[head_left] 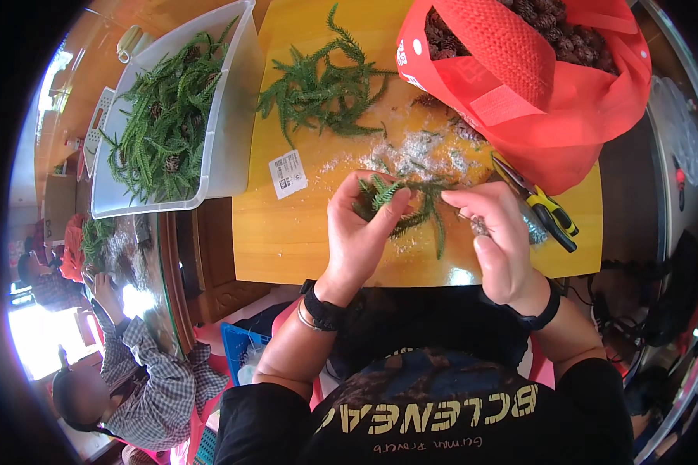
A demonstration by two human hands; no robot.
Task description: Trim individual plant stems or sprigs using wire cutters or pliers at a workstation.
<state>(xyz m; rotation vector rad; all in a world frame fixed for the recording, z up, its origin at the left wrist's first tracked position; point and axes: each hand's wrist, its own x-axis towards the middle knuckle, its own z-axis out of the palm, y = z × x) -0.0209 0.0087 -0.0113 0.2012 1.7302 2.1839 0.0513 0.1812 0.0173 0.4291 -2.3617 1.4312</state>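
Note:
Over the near part of the yellow table (271, 256), my left hand (357, 232) pinches a green artificial pine sprig (430, 213) between thumb and fingers. Its needled arms spread below and beside the fingertips. My right hand (500, 240) is curled at the sprig's right end, its index finger close to the stem; whether it touches is hard to see. A small greyish-brown piece like a pine cone (479, 226) shows between its thumb and fingers. White flakes (423, 151) lie scattered just beyond both hands.
Loose pine sprigs (326, 97) lie farther back, near a white label (288, 173). A clear plastic bin (240, 116) of sprigs stands left. At right are a red bag (574, 147) of pine cones and yellow-black pliers (547, 211). Another person (151, 380) works at left.

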